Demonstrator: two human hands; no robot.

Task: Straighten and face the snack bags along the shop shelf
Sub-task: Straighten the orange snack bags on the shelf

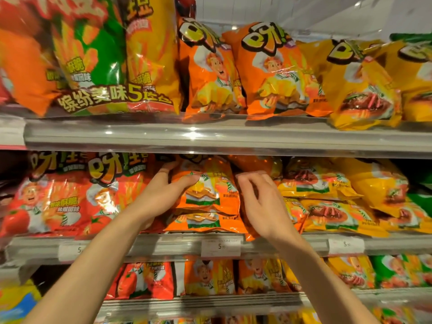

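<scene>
Middle shelf (268, 245): orange bag (205, 190) between hands; left hand (161, 195) grips its left edge, right hand (259, 197) its right.

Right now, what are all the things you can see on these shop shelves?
big mixed pack: one, green, orange and yellow, top shelf left
orange bags: two upright, top shelf middle
yellow bags: several, top shelf right
red tomato bags: two in front, middle shelf left
orange stack: lying flat, middle shelf centre
yellow stack: lying flat, middle shelf right
price tags: three, white, middle shelf rail
small bags: red, orange, yellow, green, bottom shelf
left hand: grips top orange bag
right hand: fingers curled at the stack's right edge
</scene>
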